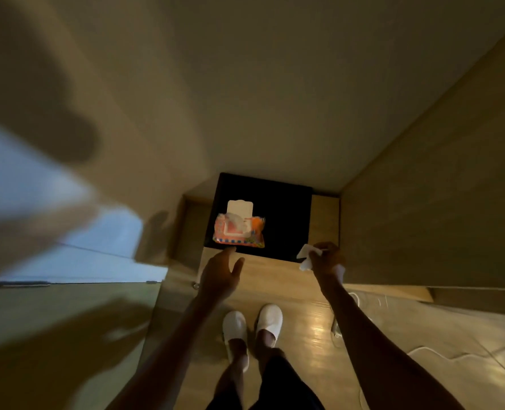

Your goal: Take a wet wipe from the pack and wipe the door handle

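Observation:
An orange wet wipe pack (239, 232) lies on a black surface (286, 220) below me, its white lid flipped up and a wipe poking out of the opening. My left hand (220, 275) hovers just in front of the pack with fingers spread and nothing in it. My right hand (325, 257) is to the right of the pack, closed around a crumpled white wet wipe (306, 255). I cannot make out a door handle; the left side of the view is blurred.
A pale door or wall (274, 99) rises ahead and wooden panels (440, 202) stand at the right. My feet in white slippers (252, 327) stand on a wooden floor. A white cable (452, 358) trails across the floor at the right.

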A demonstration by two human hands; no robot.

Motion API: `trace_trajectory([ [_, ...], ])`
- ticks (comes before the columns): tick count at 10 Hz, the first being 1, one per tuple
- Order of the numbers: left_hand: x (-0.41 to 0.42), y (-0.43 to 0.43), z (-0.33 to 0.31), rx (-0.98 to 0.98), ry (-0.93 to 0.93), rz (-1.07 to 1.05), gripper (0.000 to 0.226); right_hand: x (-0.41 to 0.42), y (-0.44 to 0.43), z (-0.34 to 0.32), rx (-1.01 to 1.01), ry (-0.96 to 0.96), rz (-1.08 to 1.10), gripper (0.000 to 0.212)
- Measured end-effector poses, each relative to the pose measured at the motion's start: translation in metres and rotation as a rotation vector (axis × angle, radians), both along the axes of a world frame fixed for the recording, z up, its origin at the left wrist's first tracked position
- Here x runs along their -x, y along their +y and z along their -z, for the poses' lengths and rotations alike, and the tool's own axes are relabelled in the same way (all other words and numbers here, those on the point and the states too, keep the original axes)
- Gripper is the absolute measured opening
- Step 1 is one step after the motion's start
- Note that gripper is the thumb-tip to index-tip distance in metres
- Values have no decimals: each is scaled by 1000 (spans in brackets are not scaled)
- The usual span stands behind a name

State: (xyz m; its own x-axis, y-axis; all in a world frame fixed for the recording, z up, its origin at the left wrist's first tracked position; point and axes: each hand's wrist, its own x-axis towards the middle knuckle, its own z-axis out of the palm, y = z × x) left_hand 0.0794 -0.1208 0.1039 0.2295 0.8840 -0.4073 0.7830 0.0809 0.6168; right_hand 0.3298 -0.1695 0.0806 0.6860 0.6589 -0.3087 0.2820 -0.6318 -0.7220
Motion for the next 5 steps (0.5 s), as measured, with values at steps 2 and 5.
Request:
trace_trajectory([
  [2,-15,24,5,5,32,24,54,-12,34,16,29,-9,-54,17],
  [5,-28,40,-2,-72,31,64,58,-8,42,5,-9,-80,-122,19],
])
